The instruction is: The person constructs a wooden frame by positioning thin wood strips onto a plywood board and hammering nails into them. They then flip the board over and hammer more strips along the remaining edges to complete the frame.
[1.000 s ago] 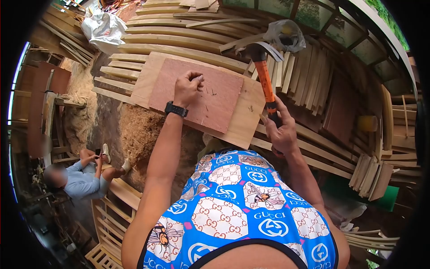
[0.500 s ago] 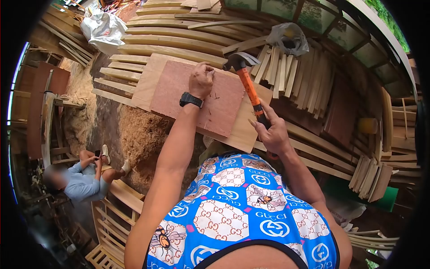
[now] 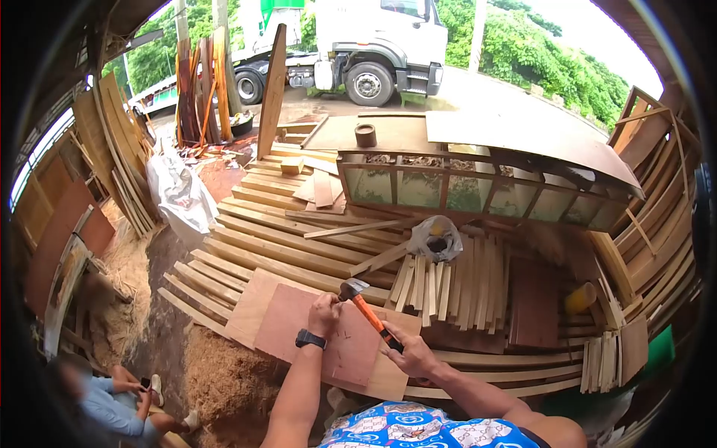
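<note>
My left hand [image 3: 323, 314], with a black watch [image 3: 310, 339] on its wrist, rests closed at the far edge of a reddish board [image 3: 287, 305]. Whatever its fingers pinch is hidden. A hammer [image 3: 369, 314] with an orange and black handle is in my right hand [image 3: 411, 354], fingers wrapped round the grip. Its metal head is right beside my left fingers; whether they touch cannot be made out. Small dark pieces, perhaps nails, lie on the reddish board. Beneath it is a larger pale plywood sheet [image 3: 243, 317].
Long wooden slats [image 3: 272, 237] lie side by side beyond the boards. Short sticks [image 3: 470, 287] and a plastic bag [image 3: 435, 240] are to the right. Sawdust [image 3: 228, 373] is heaped at left, near a seated person [image 3: 112, 403]. A truck [image 3: 366, 52] stands outside.
My view has tilted up, bringing the street and truck in. The hammer head is now closer to my left hand. Both hands keep their grips.
</note>
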A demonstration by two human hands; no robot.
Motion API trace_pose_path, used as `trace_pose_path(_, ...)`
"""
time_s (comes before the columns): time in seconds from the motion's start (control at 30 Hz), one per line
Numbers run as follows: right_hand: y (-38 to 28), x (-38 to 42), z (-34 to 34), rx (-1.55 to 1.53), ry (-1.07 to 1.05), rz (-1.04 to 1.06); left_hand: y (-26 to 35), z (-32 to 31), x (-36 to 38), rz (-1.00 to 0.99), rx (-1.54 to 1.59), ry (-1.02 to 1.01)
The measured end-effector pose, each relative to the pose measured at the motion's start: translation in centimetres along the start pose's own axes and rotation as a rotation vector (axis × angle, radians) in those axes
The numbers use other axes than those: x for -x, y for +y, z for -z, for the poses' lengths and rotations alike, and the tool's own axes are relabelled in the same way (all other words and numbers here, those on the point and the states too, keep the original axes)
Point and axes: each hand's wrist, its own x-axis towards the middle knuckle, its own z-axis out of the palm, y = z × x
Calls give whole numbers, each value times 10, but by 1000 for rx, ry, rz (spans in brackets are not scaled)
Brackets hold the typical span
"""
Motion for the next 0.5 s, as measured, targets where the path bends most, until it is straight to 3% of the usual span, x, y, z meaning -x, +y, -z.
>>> trace_pose_path(0.13, 31, -10, -17, -12, 52, 74, -13, 0, -7, -94, -96, -22)
trace_pose_path(0.2, 36, -11, -22, -46, 137, 257, -7, 6, -6, -20, 1, -88)
trace_pose_path(0.23, 38, -11, -20, -44, 141, 249, -4, 8, -6, 20, 9, -111)
trace_pose_path(0.3, 15, -5, -5, -23, -16, 9, -4, 8, -6, 11, 18, -99)
trace_pose_path(0.5, 41, -12, -13, -1, 38, 112, -11, 5, -7, 19, 54, -80)
